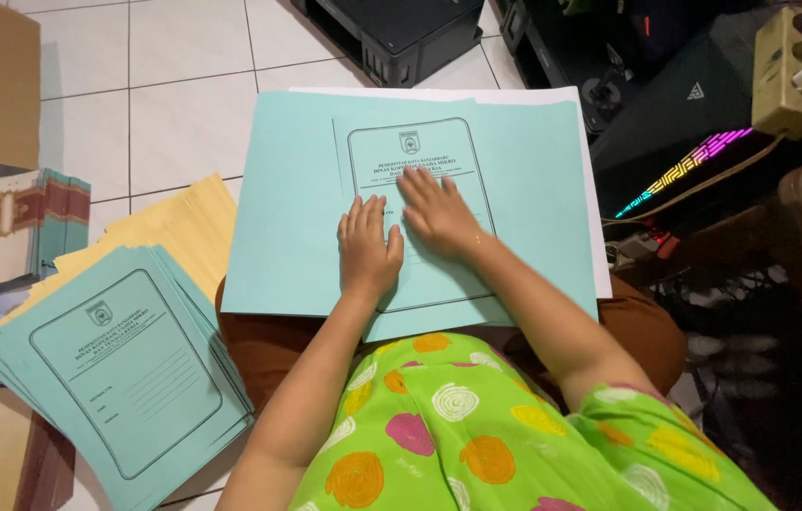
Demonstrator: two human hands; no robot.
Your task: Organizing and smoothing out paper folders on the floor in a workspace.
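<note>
- Left hand — flat, palm down, fingers together and extended, pressing on the lower left part of the printed sheet; it grips nothing.
- Right hand — flat, palm down, fingers slightly spread and pointing up-left, laid on the middle of the same sheet just beside the left hand, thumbs nearly touching; it grips nothing.
- Printed sheet — 1 light blue cover with a dark rounded border, a small crest and lines of text, lying on top of the open folder, slightly off-centre to the right.
- Open folder — light blue, spread wide across the person's lap, its lower edge over brown trousers.
- White paper — an edge shows under the folder along the top and right side.
- Stack of blue covers — same printed border, fanned loosely on the floor to the person's left, well apart from both hands.
- Yellow folders — lying beneath and behind that stack.
- Tiled floor — pale square tiles.
- Black crate — at the top edge, beyond the folder.
- Green top — bright green with coloured round spots, worn by the person.
</note>
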